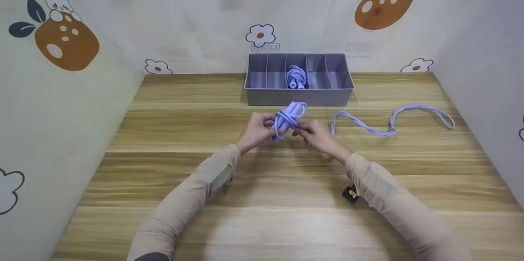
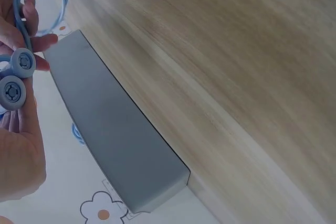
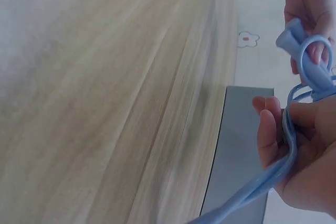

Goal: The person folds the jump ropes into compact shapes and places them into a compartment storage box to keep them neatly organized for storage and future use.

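Note:
A light blue-purple jump rope (image 1: 291, 112), its handles laid together and its cord wound round them, is held above the table just in front of the grey box. My left hand (image 1: 258, 129) grips the bundle from the left. In the left wrist view, two round handle ends (image 2: 12, 93) show beside that hand. My right hand (image 1: 316, 135) pinches the cord at the bundle's lower right. In the right wrist view the doubled cord (image 3: 262, 178) runs across the right hand's fingers (image 3: 269, 136). Its loose twisted length (image 1: 364, 126) trails over the table to the right.
The grey divided box (image 1: 299, 98) stands at the table's back edge against the patterned wall covering. A second wound jump rope (image 1: 297, 76) lies in its middle compartment. A small black object (image 1: 351, 194) shows at the right sleeve. Wood-grain tabletop (image 1: 172, 130) extends around the hands.

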### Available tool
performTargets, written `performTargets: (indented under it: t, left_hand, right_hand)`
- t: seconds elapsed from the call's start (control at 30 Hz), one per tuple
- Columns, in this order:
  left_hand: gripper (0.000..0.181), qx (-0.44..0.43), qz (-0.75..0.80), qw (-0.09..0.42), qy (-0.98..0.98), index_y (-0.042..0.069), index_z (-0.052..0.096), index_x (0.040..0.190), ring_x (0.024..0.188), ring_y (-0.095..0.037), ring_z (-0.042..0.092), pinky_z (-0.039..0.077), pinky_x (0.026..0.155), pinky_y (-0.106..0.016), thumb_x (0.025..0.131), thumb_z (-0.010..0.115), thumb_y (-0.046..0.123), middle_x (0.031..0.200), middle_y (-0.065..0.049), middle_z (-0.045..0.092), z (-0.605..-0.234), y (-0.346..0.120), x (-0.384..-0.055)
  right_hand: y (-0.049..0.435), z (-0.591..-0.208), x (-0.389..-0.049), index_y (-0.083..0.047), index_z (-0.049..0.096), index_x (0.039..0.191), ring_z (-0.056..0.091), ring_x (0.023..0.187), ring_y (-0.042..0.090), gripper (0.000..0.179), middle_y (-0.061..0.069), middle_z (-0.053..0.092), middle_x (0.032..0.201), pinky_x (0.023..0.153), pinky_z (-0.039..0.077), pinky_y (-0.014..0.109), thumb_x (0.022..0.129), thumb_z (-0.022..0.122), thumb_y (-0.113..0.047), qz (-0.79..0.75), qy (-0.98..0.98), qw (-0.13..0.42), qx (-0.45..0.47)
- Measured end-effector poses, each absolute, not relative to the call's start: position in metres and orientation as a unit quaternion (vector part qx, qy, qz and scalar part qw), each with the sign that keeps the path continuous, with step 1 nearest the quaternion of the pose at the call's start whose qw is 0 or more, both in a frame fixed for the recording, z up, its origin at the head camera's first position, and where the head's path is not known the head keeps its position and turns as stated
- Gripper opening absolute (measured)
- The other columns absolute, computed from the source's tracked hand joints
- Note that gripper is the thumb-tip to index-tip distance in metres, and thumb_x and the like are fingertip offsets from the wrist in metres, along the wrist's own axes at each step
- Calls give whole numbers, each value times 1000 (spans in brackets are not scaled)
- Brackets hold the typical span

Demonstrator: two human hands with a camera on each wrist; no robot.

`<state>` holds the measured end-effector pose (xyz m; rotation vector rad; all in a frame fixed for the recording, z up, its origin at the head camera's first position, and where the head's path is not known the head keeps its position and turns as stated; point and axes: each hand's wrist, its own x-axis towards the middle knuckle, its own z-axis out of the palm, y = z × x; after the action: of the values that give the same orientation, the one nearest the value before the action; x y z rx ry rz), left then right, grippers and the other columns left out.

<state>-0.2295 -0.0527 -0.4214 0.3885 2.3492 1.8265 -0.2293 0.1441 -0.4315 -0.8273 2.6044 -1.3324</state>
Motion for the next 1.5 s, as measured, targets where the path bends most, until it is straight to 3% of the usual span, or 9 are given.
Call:
performTargets:
  t: [0.07,0.3,0.57,0.77,0.87,1.1,1.3,1.5]
  left_hand:
    - [32,126,606,66,783,-15,60,101,87,-32,65,55,70,-28,70,66,-11,94,-28,64,-422,-54,-230]
    - [32,111,604,50,788,-16,60,100,88,-34,64,54,73,-29,69,65,-12,95,-29,63,-421,-56,-230]
    - [29,93,614,42,782,-17,59,98,87,-34,64,55,70,-28,70,64,-13,94,-30,63,-416,-56,-228]
    - [34,71,639,35,765,-18,57,104,88,-35,64,55,67,-28,71,62,-14,97,-31,61,-412,-58,-231]
    - [31,67,642,19,763,-17,57,102,86,-32,65,55,66,-28,71,62,-13,96,-31,62,-411,-62,-234]
    - [24,57,638,-10,768,-17,58,94,77,-27,66,55,64,-28,70,62,-14,92,-31,63,-409,-72,-240]
    - [25,40,620,-17,783,-16,59,95,84,-33,65,56,64,-29,70,63,-14,92,-30,63,-410,-74,-242]
    - [26,62,604,-10,794,-16,59,95,85,-35,64,56,64,-28,69,64,-14,92,-30,63,-410,-71,-240]
  right_hand:
    - [144,-429,-224,8,65,91,50,45,17,19,22,64,73,39,39,18,91,50,-3,-442,853,59,-271]
    - [144,-421,-201,11,50,121,48,42,12,33,25,64,82,37,40,19,91,50,-3,-482,837,93,-242]
    - [140,-413,-183,9,48,125,52,47,12,44,23,63,78,43,45,19,84,59,-1,-516,825,90,-212]
    - [143,-412,-174,11,42,128,54,49,8,48,17,61,79,47,49,24,82,56,4,-570,795,118,-169]
    - [146,-407,-170,14,41,127,52,47,7,47,14,60,76,46,50,25,83,55,3,-576,794,121,-156]
    - [160,-391,-162,17,51,115,53,51,7,36,24,64,80,46,46,17,83,58,2,-531,823,85,-183]
    - [169,-374,-160,9,62,106,59,57,19,25,12,67,76,47,43,17,83,61,-2,-468,858,27,-209]
    - [170,-351,-158,4,67,100,56,56,15,20,4,65,71,45,42,19,83,62,-4,-410,875,-12,-258]
